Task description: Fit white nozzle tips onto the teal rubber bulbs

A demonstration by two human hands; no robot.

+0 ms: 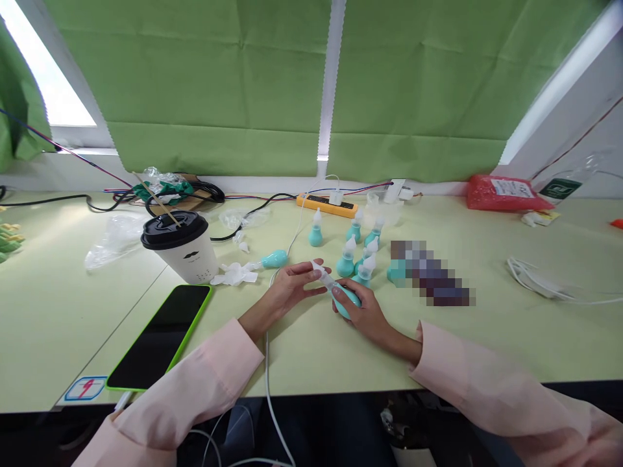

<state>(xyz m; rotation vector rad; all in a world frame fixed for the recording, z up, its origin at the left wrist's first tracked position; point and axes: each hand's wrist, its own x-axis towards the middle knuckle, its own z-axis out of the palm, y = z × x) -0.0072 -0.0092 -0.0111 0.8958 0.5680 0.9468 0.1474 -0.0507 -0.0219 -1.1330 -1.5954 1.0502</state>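
My right hand (363, 311) wraps round the teal bulb of a small squeeze bottle (346, 303), which is tilted up to the left. At its white pointed tip, my left hand (294, 282) has its fingers closed on the nozzle. Just behind my hands, several similar teal bulbs with clear necks and white tips stand upright, one of them (315, 230) apart from the group (346, 259). Another teal bulb (275, 259) lies on its side left of my left hand, beside crumpled white pieces (236, 274).
A lidded paper cup (192, 259) and a green-cased phone (160, 337) are on the left. Behind are a yellow power strip (327, 205) and black cables (209, 191). A red package (501, 192) lies back right. A white cable (267, 363) crosses the table's front edge.
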